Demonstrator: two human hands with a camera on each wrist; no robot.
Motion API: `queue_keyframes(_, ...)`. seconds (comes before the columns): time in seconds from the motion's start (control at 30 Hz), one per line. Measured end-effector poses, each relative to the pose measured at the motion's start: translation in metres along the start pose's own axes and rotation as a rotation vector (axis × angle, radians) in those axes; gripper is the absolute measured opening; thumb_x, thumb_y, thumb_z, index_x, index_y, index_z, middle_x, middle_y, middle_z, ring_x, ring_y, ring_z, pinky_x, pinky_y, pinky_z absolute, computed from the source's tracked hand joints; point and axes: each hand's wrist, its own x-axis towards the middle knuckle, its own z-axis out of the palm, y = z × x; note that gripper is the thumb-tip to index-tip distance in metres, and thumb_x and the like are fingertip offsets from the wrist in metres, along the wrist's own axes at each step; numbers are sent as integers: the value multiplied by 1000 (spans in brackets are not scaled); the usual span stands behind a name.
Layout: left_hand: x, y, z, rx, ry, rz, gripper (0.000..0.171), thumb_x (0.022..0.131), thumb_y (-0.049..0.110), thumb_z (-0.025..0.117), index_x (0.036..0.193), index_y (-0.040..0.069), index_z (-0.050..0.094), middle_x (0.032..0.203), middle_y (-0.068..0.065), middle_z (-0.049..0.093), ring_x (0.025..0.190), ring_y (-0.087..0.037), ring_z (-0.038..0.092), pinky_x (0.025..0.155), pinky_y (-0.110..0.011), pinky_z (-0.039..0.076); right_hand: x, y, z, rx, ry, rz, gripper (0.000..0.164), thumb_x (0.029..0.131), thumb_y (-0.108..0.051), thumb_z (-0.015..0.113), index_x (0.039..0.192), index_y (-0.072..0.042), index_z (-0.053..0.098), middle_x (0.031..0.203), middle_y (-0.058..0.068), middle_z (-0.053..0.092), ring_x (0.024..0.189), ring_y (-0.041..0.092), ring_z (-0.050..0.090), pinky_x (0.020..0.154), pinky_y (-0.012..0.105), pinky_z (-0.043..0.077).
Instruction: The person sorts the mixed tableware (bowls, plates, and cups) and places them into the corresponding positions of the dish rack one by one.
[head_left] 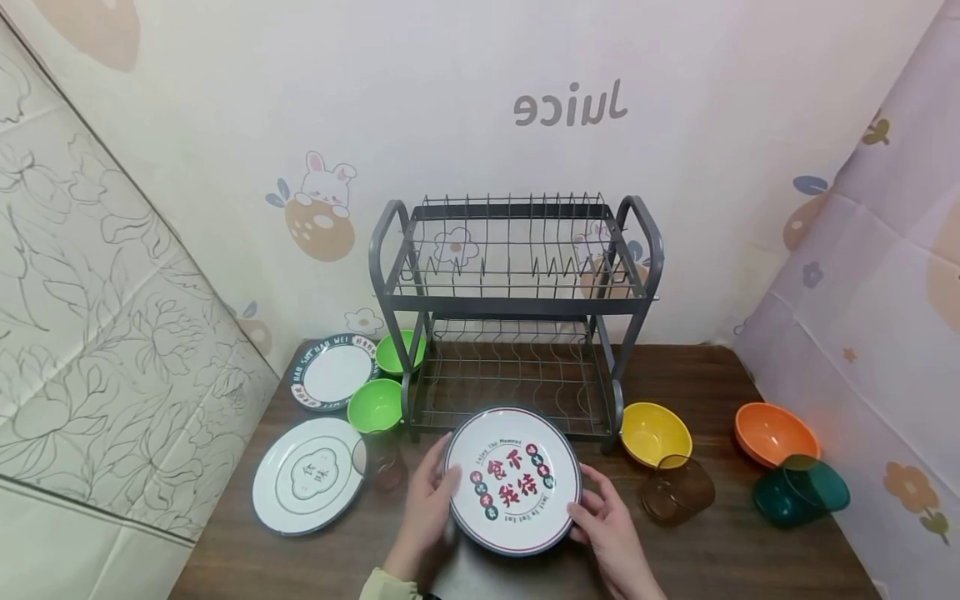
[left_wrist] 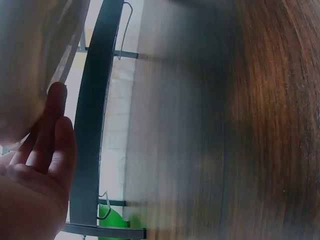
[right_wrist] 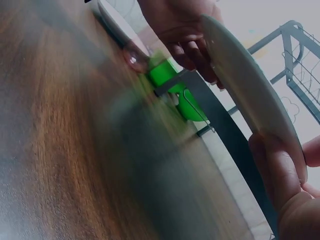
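Note:
A round white plate (head_left: 516, 450) with a dark blue rim and red lettering is held up above the table, in front of a two-tier dish rack (head_left: 517, 306). My left hand (head_left: 427, 504) grips its left edge, thumb on the upper face and fingers under it. On the opposite edge, my right hand (head_left: 609, 529) pinches the rim between thumb and fingers. The right wrist view shows the plate (right_wrist: 245, 82) tilted, its pale underside over the wooden surface. Fingers of the left hand (left_wrist: 45, 160) press against that underside in the left wrist view.
Left of the rack lie two plates (head_left: 281, 500) (head_left: 303, 400), two green bowls (head_left: 375, 407) (head_left: 390, 354) and a clear brownish cup (head_left: 386, 467). To its right are a yellow bowl (head_left: 654, 429), an orange bowl (head_left: 776, 433), a brown cup (head_left: 675, 492) and a teal cup (head_left: 798, 496). Patterned cloth walls surround the table.

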Motion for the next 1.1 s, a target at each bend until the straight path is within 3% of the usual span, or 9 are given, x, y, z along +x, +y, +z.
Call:
queue_keyframes(0.17,-1,6,0,-44,68,-12,52,98,7,59,149,10,45,130,-24,60,91,-25,68,73,-31,57,-2,-1,6,8,-34,6,58,99,5,51,150,-7,28,125,24,60,96,29,66,77,41,58)
queue_keyframes(0.43,-4,18,-4,-101,86,-17,55,96,4,61,149,11,46,130,-24,60,87,-27,69,69,-34,58,-3,-5,12,6,-67,0,56,99,6,50,149,-7,28,130,26,58,100,30,66,80,42,57)
queue_keyframes(0.53,-3,22,-5,-54,102,0,52,95,6,62,146,8,49,138,-19,56,106,-29,65,84,-31,55,-2,-7,13,10,-88,-13,55,99,4,50,148,-7,28,132,26,56,101,31,66,81,43,57)
queue_keyframes(0.7,0,30,-8,18,96,22,47,98,9,59,144,5,50,145,-11,52,135,-24,46,109,-35,36,-3,-13,15,2,-125,-36,56,100,0,52,149,-9,27,135,26,54,102,31,66,82,43,57)
queue_keyframes(0.87,4,42,-16,61,71,9,46,100,16,58,145,11,50,146,-6,52,137,-21,43,114,-45,28,-4,-16,17,16,-204,-53,59,100,-3,53,150,-9,23,139,28,50,107,32,65,85,45,56)
queue_keyframes(1.1,12,63,-31,84,34,84,42,101,14,57,143,15,53,144,0,53,136,-15,43,114,-41,27,-4,-20,21,6,-290,-78,64,100,-9,57,153,-10,20,140,28,49,111,31,64,87,44,55)
